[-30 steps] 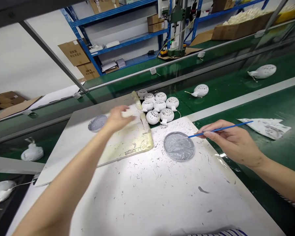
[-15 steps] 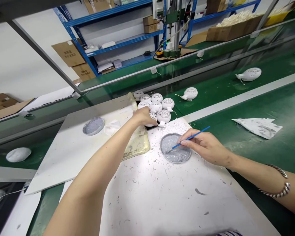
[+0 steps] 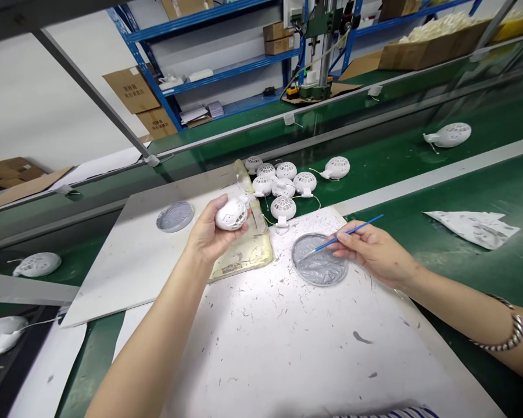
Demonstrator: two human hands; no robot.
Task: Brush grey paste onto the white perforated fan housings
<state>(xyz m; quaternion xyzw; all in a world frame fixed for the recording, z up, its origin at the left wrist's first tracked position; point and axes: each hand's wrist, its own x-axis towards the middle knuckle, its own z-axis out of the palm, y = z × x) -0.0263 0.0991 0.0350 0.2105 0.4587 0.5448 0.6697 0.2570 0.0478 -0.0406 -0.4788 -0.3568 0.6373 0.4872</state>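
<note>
My left hand [image 3: 207, 232] is closed around a white oval shell with a cut-out lattice [image 3: 232, 213], held above the foam-edged pad. In my right hand [image 3: 370, 249] is a thin blue paintbrush [image 3: 349, 231], pinched near its lower part. Its tip rests in a round shallow dish of grey paint [image 3: 320, 273] on the paint-flecked white board [image 3: 261, 348]. Beyond my left hand sits a cluster of similar white shells [image 3: 283, 187], several with small white tabs and thin wires.
A second dish of grey paint [image 3: 175, 216] stands on the left white board [image 3: 126, 249]. More shells [image 3: 453, 134] lie along the green belt [image 3: 387, 145]. A stained paper scrap [image 3: 473, 227] is at the right. A metal rail and blue shelves [image 3: 226, 75] stand behind.
My left hand has picked a white shell out of the cluster and drawn it back to the left. My right hand keeps the paintbrush at the dish. The view has shifted slightly.
</note>
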